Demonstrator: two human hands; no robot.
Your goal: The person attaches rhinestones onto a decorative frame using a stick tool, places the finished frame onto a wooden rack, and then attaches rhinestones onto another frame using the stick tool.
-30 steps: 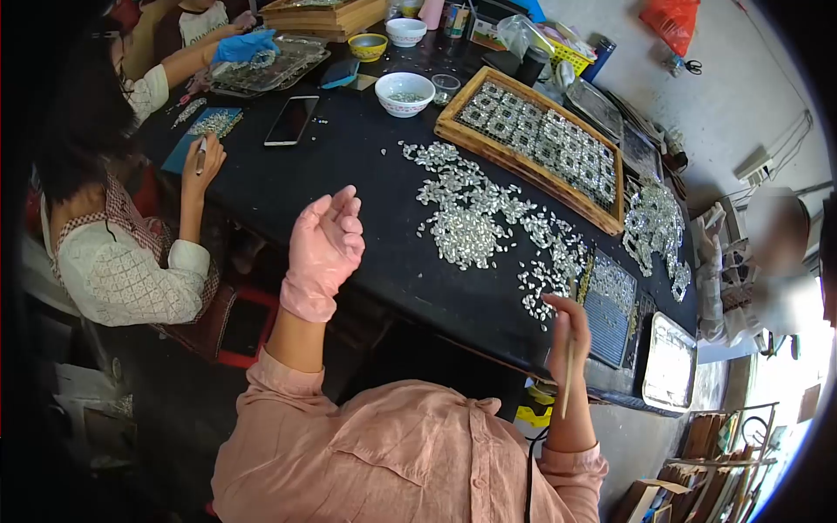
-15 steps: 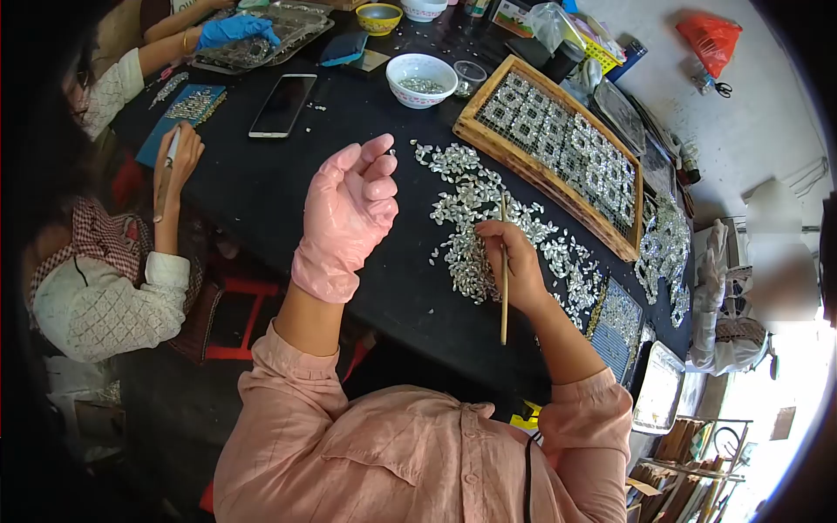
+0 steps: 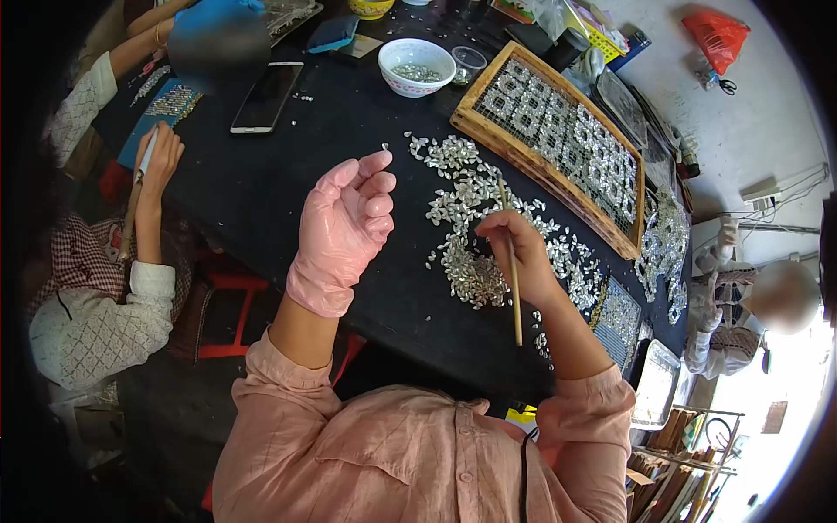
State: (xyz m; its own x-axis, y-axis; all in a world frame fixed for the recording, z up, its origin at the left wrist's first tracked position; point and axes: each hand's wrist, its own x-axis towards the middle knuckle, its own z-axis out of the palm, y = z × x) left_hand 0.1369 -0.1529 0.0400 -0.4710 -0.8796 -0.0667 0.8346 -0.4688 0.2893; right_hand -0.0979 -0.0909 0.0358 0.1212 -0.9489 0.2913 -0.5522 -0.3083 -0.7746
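My left hand (image 3: 336, 235), in a pink glove, is raised palm up over the near side of the black table. Its fingers are loosely curled, apart from the thumb, and I see nothing held in them. One small silvery stone (image 3: 385, 146) shows just beyond the index fingertip. My right hand (image 3: 527, 257) is closed round a thin wooden stick (image 3: 514, 301), which slants upright past the fingers. That hand is over a spread of loose silvery, teardrop-like stones (image 3: 471, 270); whether its fingertips touch any is hidden.
Behind the stones stands a wooden-framed mesh tray (image 3: 558, 161) with stones set in squares. A white bowl (image 3: 417, 89), a clear cup (image 3: 468, 63) and a phone (image 3: 266, 100) are farther back. At left, a co-worker's hand (image 3: 159, 161) holds a white-tipped tool above a blue board (image 3: 139, 144).
My left hand has dropped slightly in view, its fingers still curled. The lower end of the stick has swung a little to the right. The surroundings shift slightly with the camera.
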